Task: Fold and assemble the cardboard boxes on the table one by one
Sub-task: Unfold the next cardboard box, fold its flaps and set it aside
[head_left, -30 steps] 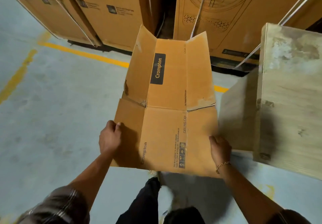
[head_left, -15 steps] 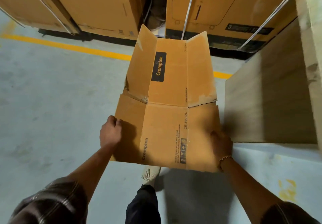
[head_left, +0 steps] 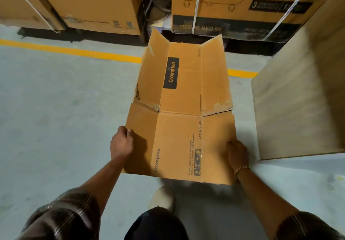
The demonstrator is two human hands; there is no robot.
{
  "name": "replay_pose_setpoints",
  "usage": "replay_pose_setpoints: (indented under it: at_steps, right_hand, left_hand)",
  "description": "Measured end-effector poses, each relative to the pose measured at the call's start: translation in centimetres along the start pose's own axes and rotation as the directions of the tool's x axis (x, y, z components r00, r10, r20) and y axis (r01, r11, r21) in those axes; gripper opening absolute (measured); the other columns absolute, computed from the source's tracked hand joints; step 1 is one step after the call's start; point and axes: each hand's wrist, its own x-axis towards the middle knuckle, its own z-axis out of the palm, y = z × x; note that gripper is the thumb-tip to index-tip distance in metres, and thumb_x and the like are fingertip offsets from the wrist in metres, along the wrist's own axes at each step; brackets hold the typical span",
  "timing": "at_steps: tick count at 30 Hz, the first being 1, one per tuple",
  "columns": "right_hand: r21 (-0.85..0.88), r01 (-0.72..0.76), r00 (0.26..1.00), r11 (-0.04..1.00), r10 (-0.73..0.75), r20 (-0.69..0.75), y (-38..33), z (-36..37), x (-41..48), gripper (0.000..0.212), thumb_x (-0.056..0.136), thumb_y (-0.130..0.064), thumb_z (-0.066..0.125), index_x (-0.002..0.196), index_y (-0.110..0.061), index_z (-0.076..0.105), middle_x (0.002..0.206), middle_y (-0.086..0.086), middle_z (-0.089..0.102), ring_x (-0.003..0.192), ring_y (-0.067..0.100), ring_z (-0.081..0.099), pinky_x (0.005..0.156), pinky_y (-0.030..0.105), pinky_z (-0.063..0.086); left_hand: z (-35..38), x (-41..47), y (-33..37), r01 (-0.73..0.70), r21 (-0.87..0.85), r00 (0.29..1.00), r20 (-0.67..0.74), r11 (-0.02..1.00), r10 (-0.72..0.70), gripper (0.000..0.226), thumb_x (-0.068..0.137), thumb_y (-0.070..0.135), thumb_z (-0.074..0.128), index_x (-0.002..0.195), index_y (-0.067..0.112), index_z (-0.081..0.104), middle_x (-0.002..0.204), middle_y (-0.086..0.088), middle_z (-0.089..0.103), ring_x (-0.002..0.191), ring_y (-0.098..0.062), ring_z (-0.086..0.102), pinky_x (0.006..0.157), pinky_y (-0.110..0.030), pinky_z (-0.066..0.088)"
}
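Flat brown Crompton cardboard box (head_left: 179, 142), 2 far flaps (head_left: 153, 68) raised: left hand (head_left: 121, 143) curls round its left edge, right hand (head_left: 238, 155) clasps the right, probably steadying it for opening.

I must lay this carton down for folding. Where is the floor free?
Free: the floor left of the carton, bordered by the yellow line and the left hand. Crowded: right, where the plywood panel stands close to the right hand.
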Motion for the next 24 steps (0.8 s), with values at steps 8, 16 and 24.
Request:
replay_pose_setpoints:
  at_steps: [8,16,24]
  right_hand:
    - [-0.052,-0.102,0.991,0.993,0.106,0.081,3.7,4.1,4.7,0.035,0.105,-0.013,0.04,0.133,-0.001,0.056,0.138,0.021,0.055,0.127,0.038,0.05,0.106,0.041,0.037]
    - [0.003,-0.066,0.981,0.998,0.064,0.182,4.7,7.4,6.0,0.044,0.106,-0.026,0.043,0.143,-0.004,0.049,0.141,0.018,0.053,0.125,0.038,0.052,0.103,0.039,0.039]
    - [-0.026,-0.121,0.96,0.992,0.123,0.251,5.5,9.7,8.9,0.051,0.104,-0.034,0.047,0.143,-0.001,0.046,0.146,0.021,0.049,0.129,0.037,0.05,0.109,0.044,0.04]
  left_hand:
    - [6.1,3.5,-3.1,0.031,-0.041,0.997,0.076,0.999,-0.027,0.03,0.107,0.03,0.045,0.118,0.004,0.056,0.117,-0.021,0.066,0.106,-0.041,0.061,0.092,-0.051,0.048]
    - [6.8,5.7,-3.9,0.051,-0.02,0.999,-0.014,0.999,-0.051,0.032,0.107,0.027,0.05,0.132,0.006,0.052,0.126,-0.019,0.065,0.116,-0.04,0.061,0.096,-0.048,0.048]
    - [8.9,8.7,-7.4,0.133,0.017,0.988,0.079,0.991,-0.134,0.039,0.105,0.026,0.05,0.14,0.01,0.044,0.133,-0.021,0.062,0.116,-0.042,0.06,0.094,-0.049,0.049]
